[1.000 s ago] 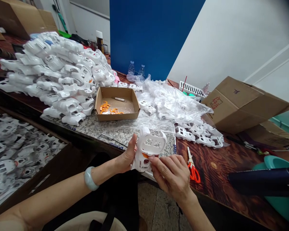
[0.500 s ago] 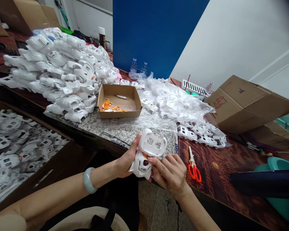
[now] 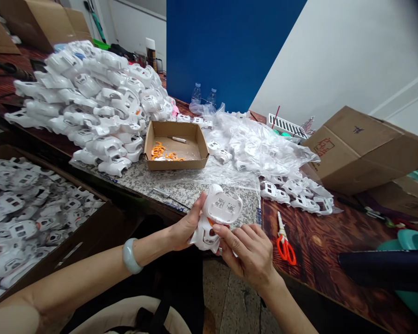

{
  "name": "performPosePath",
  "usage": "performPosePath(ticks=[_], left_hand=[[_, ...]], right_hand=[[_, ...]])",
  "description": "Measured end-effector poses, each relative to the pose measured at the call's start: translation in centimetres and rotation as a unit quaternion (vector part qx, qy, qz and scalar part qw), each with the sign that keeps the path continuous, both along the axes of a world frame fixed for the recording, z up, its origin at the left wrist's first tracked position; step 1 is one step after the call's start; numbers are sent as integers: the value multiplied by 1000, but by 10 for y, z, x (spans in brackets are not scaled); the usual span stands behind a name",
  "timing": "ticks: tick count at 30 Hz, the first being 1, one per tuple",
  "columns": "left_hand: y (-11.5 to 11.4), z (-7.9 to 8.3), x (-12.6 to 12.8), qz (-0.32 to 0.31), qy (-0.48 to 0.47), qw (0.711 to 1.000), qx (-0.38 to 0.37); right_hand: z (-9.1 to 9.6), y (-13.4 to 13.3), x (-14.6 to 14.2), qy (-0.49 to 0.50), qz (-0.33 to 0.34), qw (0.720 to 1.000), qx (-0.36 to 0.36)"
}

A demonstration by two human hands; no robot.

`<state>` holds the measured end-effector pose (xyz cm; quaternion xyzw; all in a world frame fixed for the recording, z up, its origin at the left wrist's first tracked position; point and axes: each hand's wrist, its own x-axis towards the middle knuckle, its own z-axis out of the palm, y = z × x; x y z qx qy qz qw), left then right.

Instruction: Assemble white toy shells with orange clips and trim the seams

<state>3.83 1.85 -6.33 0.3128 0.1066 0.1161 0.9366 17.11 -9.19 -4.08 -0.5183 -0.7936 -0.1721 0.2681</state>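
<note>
Curled closed, my left hand [image 3: 184, 228] grips the white plastic housing [image 3: 220, 206] and my right hand [image 3: 247, 253] pinches it beside the orange piece [image 3: 212, 222], just off the granite-topped table [image 3: 142, 183] above the tiled floor [image 3: 223, 297], where a slipped pinch could drop it.

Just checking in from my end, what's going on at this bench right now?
A person holds a white plastic casing in both hands over the bench: the left hand, wearing a pale green bangle, grips it from one side, while the right hand has its fingers on it beside a small orange piece. Nearby lie orange-handled scissors, and a brown cardboard tray holds orange plastic pieces. A large heap of similar white casings sits beyond on the bench.
</note>
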Motion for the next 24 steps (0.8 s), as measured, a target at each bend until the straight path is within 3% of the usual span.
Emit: performPosePath(ticks=[16,24], left_hand=[[-8,11,-10,40,79,995,49],[-14,13,-16,-11,29,999,-44]], right_hand=[[0,-2,-21,-38,-17,999,31],[7,-6,-14,-39,1,999,3]])
